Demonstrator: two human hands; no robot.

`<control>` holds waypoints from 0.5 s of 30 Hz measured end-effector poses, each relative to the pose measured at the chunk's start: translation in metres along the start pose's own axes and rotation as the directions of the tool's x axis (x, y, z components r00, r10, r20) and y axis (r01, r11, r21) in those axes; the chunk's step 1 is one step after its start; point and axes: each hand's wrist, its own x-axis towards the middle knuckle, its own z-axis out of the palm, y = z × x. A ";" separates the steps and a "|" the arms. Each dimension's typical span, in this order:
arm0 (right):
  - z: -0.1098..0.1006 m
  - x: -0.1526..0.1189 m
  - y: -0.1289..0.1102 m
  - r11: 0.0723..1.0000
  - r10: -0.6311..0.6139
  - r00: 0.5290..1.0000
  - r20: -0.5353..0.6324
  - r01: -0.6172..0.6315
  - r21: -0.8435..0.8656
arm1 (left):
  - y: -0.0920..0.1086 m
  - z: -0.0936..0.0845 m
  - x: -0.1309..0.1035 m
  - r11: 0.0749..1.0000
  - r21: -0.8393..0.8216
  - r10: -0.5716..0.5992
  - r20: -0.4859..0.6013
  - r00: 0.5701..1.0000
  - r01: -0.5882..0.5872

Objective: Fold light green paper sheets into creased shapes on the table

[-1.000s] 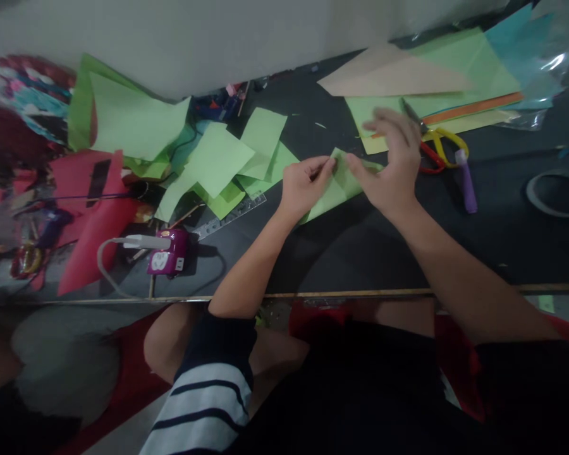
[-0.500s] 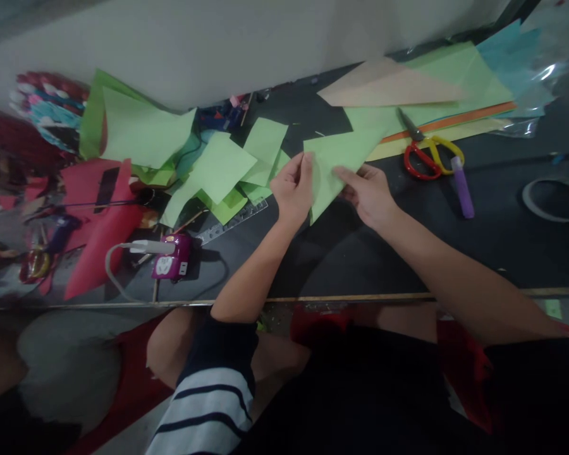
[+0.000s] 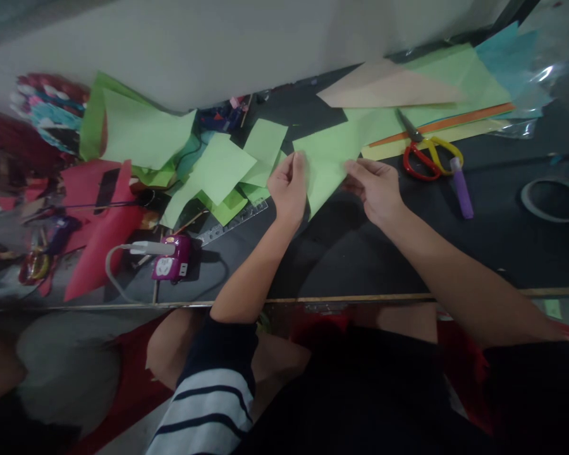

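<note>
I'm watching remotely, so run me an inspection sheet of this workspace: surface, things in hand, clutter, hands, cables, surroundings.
Surface: dark tabletop, bare in front of the hands; no liquid seen.
Things in hand: one light green sheet, held by both hands.
Clutter: loose green papers and a clear ruler to the left; scissors, a purple tube and a tape roll to the right.
Hands: left hand and right hand each pinch the sheet.
Cables: white cable loops from a plug in the purple adapter toward the front edge.
Surroundings: pale wall behind the table.
</note>
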 end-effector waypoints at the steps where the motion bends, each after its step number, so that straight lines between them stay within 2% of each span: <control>1: -0.001 0.001 0.001 1.000 -0.016 1.000 0.014 0.017 -0.019 | 0.000 0.000 0.000 1.000 0.006 0.012 -0.001 1.000 -0.012; 5: -0.006 0.003 0.005 0.990 -0.111 0.994 0.025 0.113 -0.088 | -0.003 -0.001 0.000 0.999 0.021 0.039 0.066 0.997 -0.041; 8: -0.010 0.006 0.009 0.980 -0.160 0.987 0.014 0.160 -0.119 | -0.005 -0.002 0.001 1.000 0.000 0.020 0.113 0.993 -0.020; 15: -0.018 0.011 0.008 0.981 -0.182 0.982 -0.044 0.178 -0.079 | 0.000 -0.001 0.000 1.000 0.007 -0.029 0.047 0.998 0.029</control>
